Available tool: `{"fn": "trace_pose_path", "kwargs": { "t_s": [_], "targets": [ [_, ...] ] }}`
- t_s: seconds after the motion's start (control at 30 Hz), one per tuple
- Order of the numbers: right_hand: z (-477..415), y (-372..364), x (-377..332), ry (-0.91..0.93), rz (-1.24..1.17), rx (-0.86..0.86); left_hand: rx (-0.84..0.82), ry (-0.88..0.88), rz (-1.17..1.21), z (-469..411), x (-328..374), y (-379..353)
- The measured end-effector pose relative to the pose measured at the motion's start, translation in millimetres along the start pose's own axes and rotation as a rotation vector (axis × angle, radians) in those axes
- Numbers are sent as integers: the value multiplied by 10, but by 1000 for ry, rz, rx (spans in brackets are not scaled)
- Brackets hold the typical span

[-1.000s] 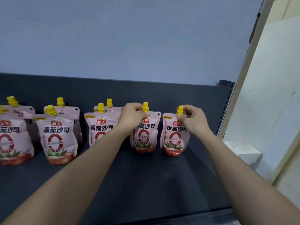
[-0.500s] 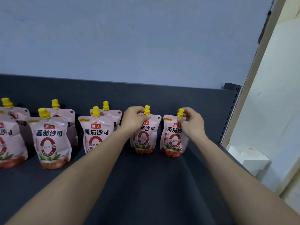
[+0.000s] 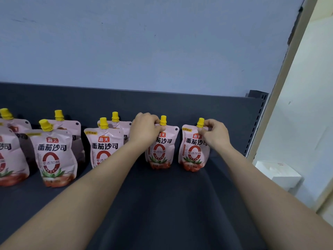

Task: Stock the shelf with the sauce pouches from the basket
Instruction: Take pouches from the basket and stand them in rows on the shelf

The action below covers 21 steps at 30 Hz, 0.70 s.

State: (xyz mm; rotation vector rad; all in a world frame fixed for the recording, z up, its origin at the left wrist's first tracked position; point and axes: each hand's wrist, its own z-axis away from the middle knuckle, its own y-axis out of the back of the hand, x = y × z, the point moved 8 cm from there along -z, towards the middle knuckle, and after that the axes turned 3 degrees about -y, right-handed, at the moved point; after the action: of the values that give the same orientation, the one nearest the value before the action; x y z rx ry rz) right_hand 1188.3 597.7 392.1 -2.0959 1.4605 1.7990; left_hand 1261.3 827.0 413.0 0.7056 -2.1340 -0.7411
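head view: the left hand (image 3: 144,129) is closed round the neck of a tomato sauce pouch (image 3: 161,150) just under its yellow cap (image 3: 163,120), and the right hand (image 3: 214,135) pinches the top of a second pouch (image 3: 193,150) at its own cap (image 3: 200,122), fingers curled in. both pouches stand upright on the dark shelf (image 3: 162,204), just beside each other at about 12 o'clock from the viewer, not touching. the basket is not in view.

these are soft, top-heavy packs on narrow bases; if either hand lets go while its pouch leans, i judge it could slump forward or tip sideways into its neighbour. a wrist brushing past on the way out could do the same.

from 9 to 11 o'clock more pouches (image 3: 55,156) stand in paired rows, one close beside the left forearm, so that arm has little room. at 3 o'clock a white box (image 3: 277,175) sits beyond the shelf's perforated end bracket (image 3: 255,123), well apart.
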Motion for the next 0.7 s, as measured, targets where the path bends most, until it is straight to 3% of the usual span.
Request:
{"fn": "trace_pose_path", "kwargs": {
  "t_s": [0.7],
  "targets": [
    [-73,5,-20,79,90,-8,-8,44,-197,-40,110,3]
  ]
}}
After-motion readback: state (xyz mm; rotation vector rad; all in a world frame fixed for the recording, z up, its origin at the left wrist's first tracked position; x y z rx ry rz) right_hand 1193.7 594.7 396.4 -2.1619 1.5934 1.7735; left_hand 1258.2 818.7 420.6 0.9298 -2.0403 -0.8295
